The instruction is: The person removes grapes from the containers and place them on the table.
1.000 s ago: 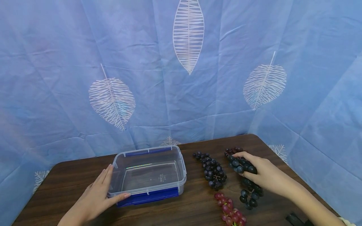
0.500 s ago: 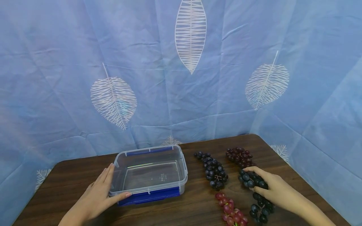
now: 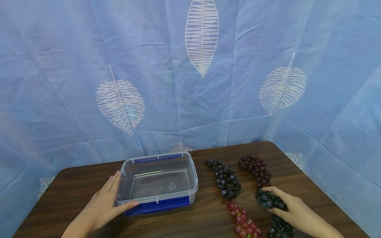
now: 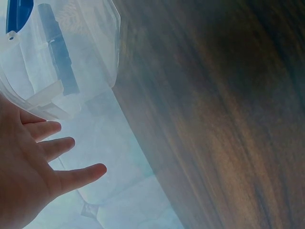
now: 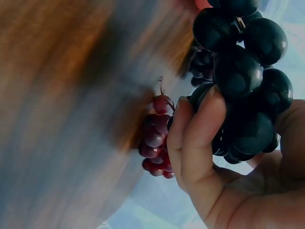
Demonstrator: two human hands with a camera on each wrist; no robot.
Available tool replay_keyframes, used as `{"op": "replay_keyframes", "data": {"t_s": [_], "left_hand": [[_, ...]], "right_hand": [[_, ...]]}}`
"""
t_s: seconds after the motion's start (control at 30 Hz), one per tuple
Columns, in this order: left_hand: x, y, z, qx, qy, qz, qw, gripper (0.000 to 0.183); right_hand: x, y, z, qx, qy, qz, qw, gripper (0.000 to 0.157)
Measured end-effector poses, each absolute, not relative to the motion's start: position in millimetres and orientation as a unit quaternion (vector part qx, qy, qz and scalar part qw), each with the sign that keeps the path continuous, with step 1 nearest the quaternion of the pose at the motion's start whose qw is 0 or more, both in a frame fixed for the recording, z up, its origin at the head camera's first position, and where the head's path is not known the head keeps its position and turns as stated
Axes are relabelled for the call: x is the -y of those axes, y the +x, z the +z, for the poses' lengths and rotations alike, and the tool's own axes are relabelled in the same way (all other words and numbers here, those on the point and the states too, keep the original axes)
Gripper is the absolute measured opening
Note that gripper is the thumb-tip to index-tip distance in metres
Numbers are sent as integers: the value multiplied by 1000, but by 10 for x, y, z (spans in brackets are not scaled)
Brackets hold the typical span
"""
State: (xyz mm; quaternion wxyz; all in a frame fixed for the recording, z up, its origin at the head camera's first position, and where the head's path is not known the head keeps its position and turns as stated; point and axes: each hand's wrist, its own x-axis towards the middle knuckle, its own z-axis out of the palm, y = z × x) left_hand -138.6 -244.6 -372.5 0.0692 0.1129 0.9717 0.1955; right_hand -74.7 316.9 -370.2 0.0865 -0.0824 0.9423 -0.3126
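A clear plastic food container with blue clips stands lidless on the left half of the table. My left hand rests against its left end, thumb on the front corner and fingers straight along the side. In the left wrist view, the spread fingers show beside the container wall. Over at the right, my right hand grips a bunch of blue-black grapes between curled fingers and thumb. The right wrist view shows those large round grapes close up.
A bunch of dark purple grapes lies right of the container. Behind the held bunch is a dark red bunch, and a lighter red bunch lies near the front. Blue leaf-print cloth hangs behind the dark wooden table.
My right hand has drawn the blue-black grapes toward me and to the right, uncovering the dark red bunch behind. My left hand has stayed at the container.
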Motion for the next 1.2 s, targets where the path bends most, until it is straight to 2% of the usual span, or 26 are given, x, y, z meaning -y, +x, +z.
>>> {"op": "replay_keyframes", "data": {"t_s": [0.27, 0.97, 1.2], "left_hand": [[2445, -1396, -3716, -971, 110, 198, 75, 118], [2444, -1411, -3715, -972, 105, 195, 80, 118], [2440, -1409, -3694, -972, 102, 193, 85, 120]], "right_hand": [[-3264, -714, -3862, -936, -50, -327, 119, 70], [-3269, -686, -3940, -977, 5, -186, 106, 70], [-3271, -677, -3940, -976, 3, -192, 107, 71]]}}
